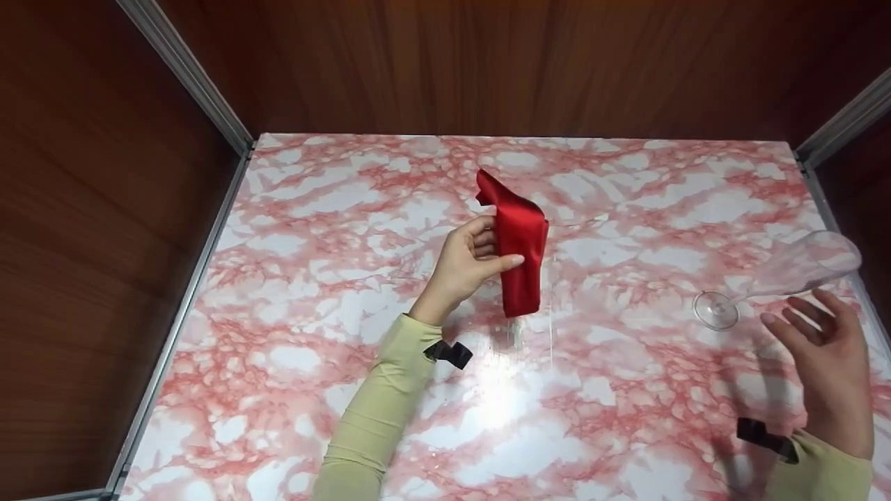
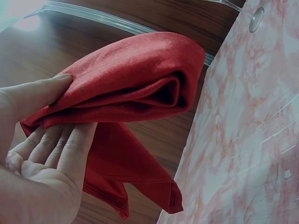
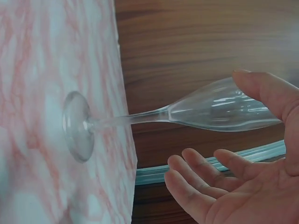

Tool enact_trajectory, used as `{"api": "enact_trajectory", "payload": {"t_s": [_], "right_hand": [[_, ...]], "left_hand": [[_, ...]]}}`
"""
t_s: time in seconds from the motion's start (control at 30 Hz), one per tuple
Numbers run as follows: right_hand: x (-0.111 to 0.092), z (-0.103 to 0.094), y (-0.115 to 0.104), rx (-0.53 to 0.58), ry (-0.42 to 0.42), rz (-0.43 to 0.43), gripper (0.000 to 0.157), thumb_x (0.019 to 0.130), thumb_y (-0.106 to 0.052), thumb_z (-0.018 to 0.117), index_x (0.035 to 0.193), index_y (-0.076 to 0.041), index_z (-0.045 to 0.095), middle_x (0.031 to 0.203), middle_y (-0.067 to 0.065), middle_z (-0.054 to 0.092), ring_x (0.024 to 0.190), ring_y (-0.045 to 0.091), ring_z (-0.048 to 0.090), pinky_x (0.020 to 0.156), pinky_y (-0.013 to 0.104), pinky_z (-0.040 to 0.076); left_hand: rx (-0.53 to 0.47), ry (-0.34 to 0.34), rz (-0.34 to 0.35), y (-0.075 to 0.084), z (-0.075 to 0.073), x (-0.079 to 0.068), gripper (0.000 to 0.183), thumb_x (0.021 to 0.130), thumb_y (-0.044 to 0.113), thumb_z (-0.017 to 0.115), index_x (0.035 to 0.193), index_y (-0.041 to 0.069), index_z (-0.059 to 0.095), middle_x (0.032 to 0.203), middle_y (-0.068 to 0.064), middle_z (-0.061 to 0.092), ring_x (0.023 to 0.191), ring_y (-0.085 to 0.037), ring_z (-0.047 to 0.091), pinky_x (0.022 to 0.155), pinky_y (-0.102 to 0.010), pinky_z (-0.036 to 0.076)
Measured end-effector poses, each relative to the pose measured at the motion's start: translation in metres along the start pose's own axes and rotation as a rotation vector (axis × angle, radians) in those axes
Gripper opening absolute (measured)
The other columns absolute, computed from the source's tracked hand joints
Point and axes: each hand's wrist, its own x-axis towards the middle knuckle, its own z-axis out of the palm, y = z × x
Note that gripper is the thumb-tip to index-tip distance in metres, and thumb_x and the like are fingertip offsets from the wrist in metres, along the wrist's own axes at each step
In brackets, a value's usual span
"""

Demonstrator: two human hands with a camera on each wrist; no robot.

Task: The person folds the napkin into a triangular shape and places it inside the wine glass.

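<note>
A folded red satin cloth (image 1: 523, 240) is held up over the table by my left hand (image 1: 463, 261). In the left wrist view the thumb lies on one side of the cloth (image 2: 135, 60) and the fingers on the other, pinching it, while a loose end hangs below. A clear champagne flute (image 1: 800, 268) stands upright on its round foot at the right. Beside it my right hand (image 1: 828, 348) has its fingers apart and loosely bent. The right wrist view shows the flute's bowl (image 3: 210, 107) between thumb and fingers, the thumb overlapping the bowl.
A red-and-white marbled tabletop (image 1: 292, 358) lies under both hands. Dark wood panels (image 1: 487, 69) rise at the back and sides, joined by grey metal rails (image 1: 191, 66). A bright reflection shows on the table below the cloth.
</note>
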Motion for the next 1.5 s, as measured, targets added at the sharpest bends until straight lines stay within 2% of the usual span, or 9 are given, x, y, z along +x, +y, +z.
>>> {"api": "enact_trajectory", "payload": {"t_s": [0.23, 0.3, 0.53, 0.73, 0.87, 0.97, 1.07, 1.2, 1.5], "right_hand": [[0.005, 0.006, -0.006, 0.143, 0.014, -0.047, 0.071, 0.076, 0.018, 0.069, 0.136, -0.013, 0.046, 0.121, 0.002, 0.052, 0.110, 0.013, 0.049, 0.080, 0.010, 0.046], [0.006, 0.008, -0.006, 0.150, 0.018, -0.065, 0.071, 0.075, 0.019, 0.070, 0.135, -0.012, 0.047, 0.120, 0.003, 0.052, 0.111, 0.014, 0.049, 0.083, 0.012, 0.044], [0.008, 0.015, -0.008, 0.162, 0.012, -0.097, 0.070, 0.072, 0.020, 0.071, 0.132, -0.009, 0.050, 0.125, 0.006, 0.050, 0.109, 0.016, 0.049, 0.091, 0.017, 0.040], [0.013, 0.020, -0.007, 0.202, 0.011, -0.160, 0.070, 0.072, 0.022, 0.069, 0.133, -0.008, 0.050, 0.126, 0.009, 0.050, 0.110, 0.019, 0.050, 0.096, 0.022, 0.037], [0.015, 0.022, -0.006, 0.237, 0.004, -0.232, 0.072, 0.072, 0.024, 0.068, 0.134, -0.006, 0.049, 0.124, 0.011, 0.050, 0.107, 0.020, 0.050, 0.092, 0.022, 0.039], [0.015, 0.023, -0.006, 0.207, 0.014, -0.254, 0.070, 0.073, 0.020, 0.070, 0.135, -0.007, 0.049, 0.126, 0.011, 0.050, 0.112, 0.021, 0.049, 0.087, 0.020, 0.044], [0.016, 0.024, -0.007, 0.193, 0.042, -0.253, 0.069, 0.074, 0.018, 0.071, 0.134, -0.009, 0.050, 0.126, 0.010, 0.049, 0.115, 0.021, 0.048, 0.087, 0.019, 0.045], [0.019, 0.027, -0.006, 0.235, 0.067, -0.258, 0.067, 0.072, 0.019, 0.072, 0.131, -0.006, 0.052, 0.122, 0.012, 0.050, 0.112, 0.022, 0.050, 0.083, 0.019, 0.048], [0.023, 0.033, -0.003, 0.263, 0.073, -0.298, 0.060, 0.073, 0.020, 0.070, 0.127, -0.002, 0.054, 0.116, 0.013, 0.051, 0.106, 0.022, 0.051, 0.081, 0.020, 0.050]], "left_hand": [[-0.014, 0.000, -0.010, -0.002, 0.000, -0.002, 0.049, 0.076, -0.007, 0.075, 0.121, -0.009, 0.055, 0.099, -0.012, 0.067, 0.086, -0.019, 0.064, 0.081, -0.034, 0.053], [-0.012, 0.000, -0.013, -0.003, 0.000, -0.002, 0.049, 0.076, -0.008, 0.075, 0.121, -0.009, 0.055, 0.100, -0.012, 0.067, 0.086, -0.019, 0.064, 0.080, -0.034, 0.053], [-0.024, -0.002, -0.018, -0.028, -0.005, 0.007, 0.052, 0.076, -0.006, 0.076, 0.124, -0.007, 0.055, 0.100, -0.012, 0.067, 0.086, -0.020, 0.065, 0.080, -0.035, 0.053], [-0.014, 0.010, -0.009, -0.032, -0.004, 0.007, 0.052, 0.075, -0.003, 0.079, 0.122, -0.003, 0.058, 0.101, -0.012, 0.068, 0.087, -0.023, 0.065, 0.079, -0.035, 0.054], [-0.007, 0.010, -0.003, -0.032, -0.004, 0.007, 0.051, 0.075, -0.001, 0.079, 0.121, -0.001, 0.059, 0.100, -0.011, 0.068, 0.088, -0.025, 0.065, 0.080, -0.036, 0.054], [-0.012, 0.010, 0.001, -0.031, -0.004, 0.007, 0.050, 0.075, -0.002, 0.079, 0.121, 0.000, 0.059, 0.101, -0.012, 0.068, 0.089, -0.026, 0.065, 0.081, -0.036, 0.053], [-0.021, 0.008, -0.001, -0.030, -0.004, 0.008, 0.050, 0.075, -0.002, 0.078, 0.121, 0.000, 0.059, 0.101, -0.012, 0.068, 0.089, -0.026, 0.065, 0.081, -0.037, 0.053], [-0.017, 0.010, -0.001, -0.030, -0.003, 0.008, 0.050, 0.075, -0.001, 0.079, 0.121, 0.000, 0.059, 0.101, -0.011, 0.068, 0.089, -0.026, 0.065, 0.081, -0.037, 0.053], [-0.008, 0.007, 0.007, -0.031, -0.003, 0.009, 0.050, 0.075, -0.002, 0.079, 0.121, 0.000, 0.059, 0.100, -0.011, 0.068, 0.088, -0.026, 0.065, 0.081, -0.038, 0.053]]}}
